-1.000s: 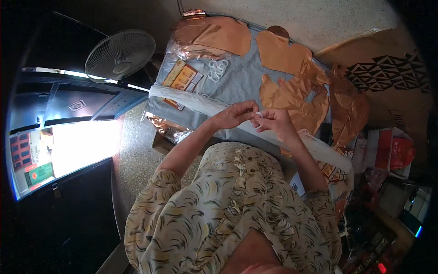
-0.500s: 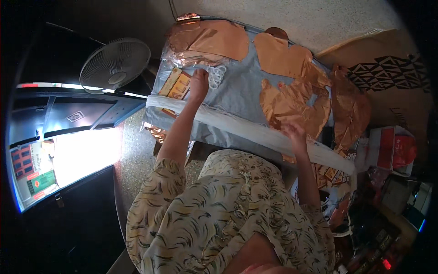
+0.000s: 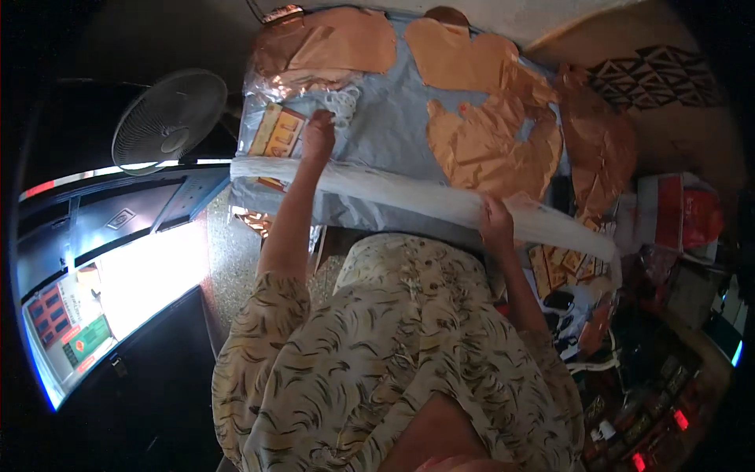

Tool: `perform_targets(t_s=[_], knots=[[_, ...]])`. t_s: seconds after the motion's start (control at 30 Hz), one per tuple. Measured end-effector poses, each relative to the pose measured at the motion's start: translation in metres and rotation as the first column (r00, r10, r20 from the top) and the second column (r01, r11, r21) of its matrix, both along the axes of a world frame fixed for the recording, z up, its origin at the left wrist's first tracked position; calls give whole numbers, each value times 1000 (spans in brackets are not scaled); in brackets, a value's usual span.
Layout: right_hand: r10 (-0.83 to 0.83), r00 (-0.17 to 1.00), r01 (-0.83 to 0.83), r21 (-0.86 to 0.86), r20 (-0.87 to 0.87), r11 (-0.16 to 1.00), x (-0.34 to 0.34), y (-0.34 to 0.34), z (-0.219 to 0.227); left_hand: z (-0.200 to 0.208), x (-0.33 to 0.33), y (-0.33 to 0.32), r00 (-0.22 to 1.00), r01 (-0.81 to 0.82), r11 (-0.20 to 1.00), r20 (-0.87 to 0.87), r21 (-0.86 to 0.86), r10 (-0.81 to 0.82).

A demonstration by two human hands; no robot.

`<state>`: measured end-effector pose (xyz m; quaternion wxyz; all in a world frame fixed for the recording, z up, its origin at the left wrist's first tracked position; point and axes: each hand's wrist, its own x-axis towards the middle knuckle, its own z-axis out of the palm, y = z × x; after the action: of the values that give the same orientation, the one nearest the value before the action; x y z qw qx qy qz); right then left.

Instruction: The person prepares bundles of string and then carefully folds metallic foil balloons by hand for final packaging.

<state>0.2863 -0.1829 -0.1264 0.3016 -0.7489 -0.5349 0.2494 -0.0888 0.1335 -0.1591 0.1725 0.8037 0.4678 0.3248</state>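
Across the near edge of the tabletop (image 3: pixel 393 134) lies a long white roll (image 3: pixel 409 197) of thin, translucent material, its long axis running from the person's left, near the fan, down and away to the right, where its far end sits lower in the picture beside the red and white packages. The right hand (image 3: pixel 497 224) rests on the roll's near side a little right of its middle, fingers curled over it; how tightly the grip closes cannot be told. The left hand (image 3: pixel 318 134) reaches past the roll onto the grey-blue tabletop cover, its fingers bent downward and touching a small coil of white cord (image 3: pixel 342 101); whether that grip has closed on the cord is unclear. Just left of this hand lies a flat rectangular packet (image 3: pixel 275 134), orange and yellow with a pale border, under clear plastic wrap. Copper-coloured foil sheets (image 3: pixel 487 141) are spread over the middle and far part of the tabletop, some crumpled. At the right stands a red and white bag (image 3: pixel 680 216), with small orange packets (image 3: pixel 562 263) below the roll's right end. A round fan (image 3: pixel 169 118) stands to the left, and a bright lit panel with red and green labels (image 3: pixel 67 326) sits lower left
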Motion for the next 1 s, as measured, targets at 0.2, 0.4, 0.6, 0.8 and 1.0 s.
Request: perform_targets(t_s=[0.2, 0.4, 0.6, 0.8, 1.0], knots=[[253, 944, -262, 16, 211, 965, 6, -4, -4, 18, 50, -64, 992, 127, 978, 7, -166, -127], [292, 931, -312, 60, 220, 948, 13, -25, -31, 2, 135, -124, 924, 258, 873, -159, -413, -348], [297, 937, -298, -26, 183, 954, 13, -24, -23, -9, 174, -140, 884, 434, 843, -28, -318, -466], [319, 935, -325, 11, 156, 946, 17, -20, -22, -1, 171, -137, 860, 464, 790, -11, -400, -511], [191, 981, -188, 100, -17, 977, 6, 34, 38, 47, 159, -137, 911, 407, 826, 105, -389, -399]])
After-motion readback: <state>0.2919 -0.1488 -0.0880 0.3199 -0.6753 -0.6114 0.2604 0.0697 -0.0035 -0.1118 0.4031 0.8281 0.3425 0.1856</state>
